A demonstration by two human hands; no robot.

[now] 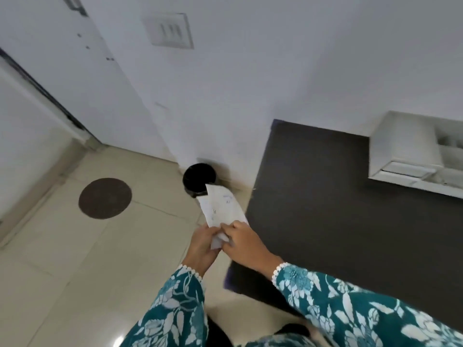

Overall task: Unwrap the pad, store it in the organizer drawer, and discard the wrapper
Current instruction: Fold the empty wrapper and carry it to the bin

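A long white wrapper (221, 205) with faint print sticks up and away from my two hands, its far end over the rim of a black bin (198, 177) on the floor. My left hand (204, 245) pinches the wrapper's near end from the left. My right hand (244, 244) grips the same end from the right, fingers touching the left hand. Whether a pad is inside the wrapper cannot be told. A white organizer with drawers (411, 156) stands on the dark table (325, 196) at the far right.
The bin stands against a white wall corner beside the table's left edge. A round dark mat (105, 198) lies on the beige tiled floor to the left. A door (50, 58) and a switch plate (170, 30) are on the walls behind.
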